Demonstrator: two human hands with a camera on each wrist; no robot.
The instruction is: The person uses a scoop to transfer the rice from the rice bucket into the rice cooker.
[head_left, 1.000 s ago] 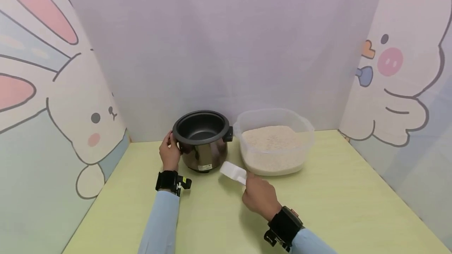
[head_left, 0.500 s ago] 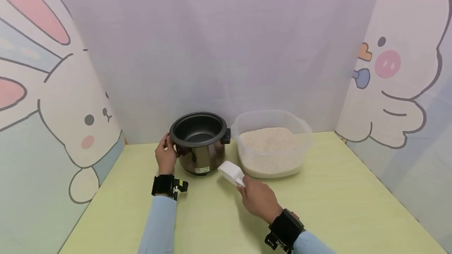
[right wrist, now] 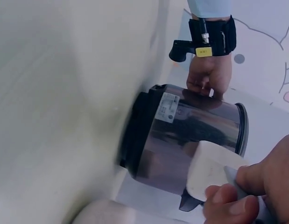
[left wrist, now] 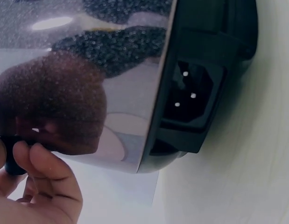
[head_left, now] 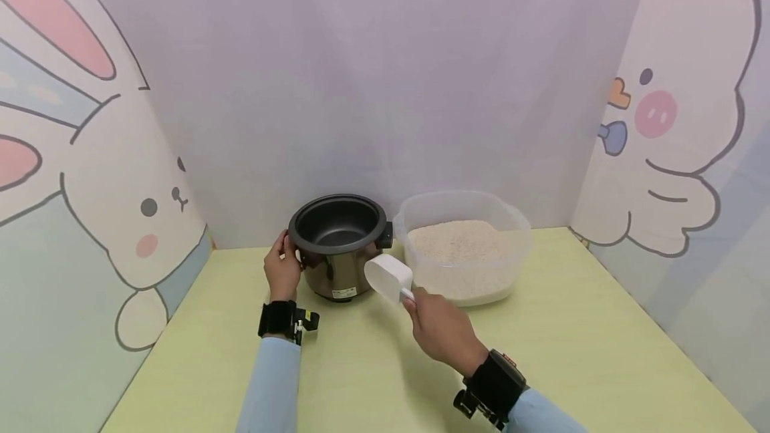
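Observation:
A glossy dark rice cooker point(head_left: 355, 269) without a lid stands at the back, its black inside visible. My left hand point(head_left: 281, 271) is at its left side, and the left wrist view shows the fingers point(left wrist: 51, 161) curled round the small black side handle point(left wrist: 13, 156). My right hand point(head_left: 446, 331) grips the handle of a white scoop point(head_left: 391, 276), held above the table in front of the cooker. The scoop is tilted, its mouth facing left and toward me, with no rice visible in it. Right of the cooker, a clear plastic container point(head_left: 523, 232) holds rice point(head_left: 460, 242).
The pale yellow-green table point(head_left: 355, 379) reaches the cloth backdrop point(head_left: 385, 85) behind the cooker and container. Printed cartoon panels point(head_left: 674, 132) flank both sides. The cooker's power socket point(left wrist: 193, 93) faces the left wrist camera.
My right hand has raised the scoop slightly and turned it, so that its mouth now shows. The left hand keeps its hold on the cooker's handle. The head view has shifted a little.

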